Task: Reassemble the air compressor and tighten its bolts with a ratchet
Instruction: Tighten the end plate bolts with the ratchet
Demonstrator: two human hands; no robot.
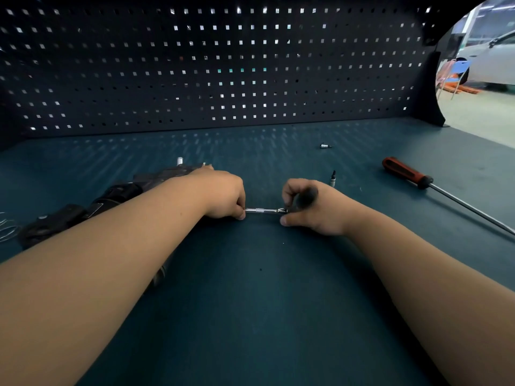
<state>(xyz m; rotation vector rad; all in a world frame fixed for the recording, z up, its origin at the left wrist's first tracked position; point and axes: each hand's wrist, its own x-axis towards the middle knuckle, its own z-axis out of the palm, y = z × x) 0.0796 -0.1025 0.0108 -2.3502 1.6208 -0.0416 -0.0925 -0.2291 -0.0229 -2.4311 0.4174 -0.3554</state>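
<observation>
- The left hand (223, 193) pinches the left end of a short metal rod (264, 210), low over the middle of the bench (250, 316).
- The right hand (326, 215) curls its fingers round the rod's right end, where something dark and blurred shows.
- The black compressor (69, 215) lies on the left, partly under the left forearm.
- A screwdriver (407, 172) lies at the right.
- A small bit (333, 178) stands just beyond the right hand.
</observation>
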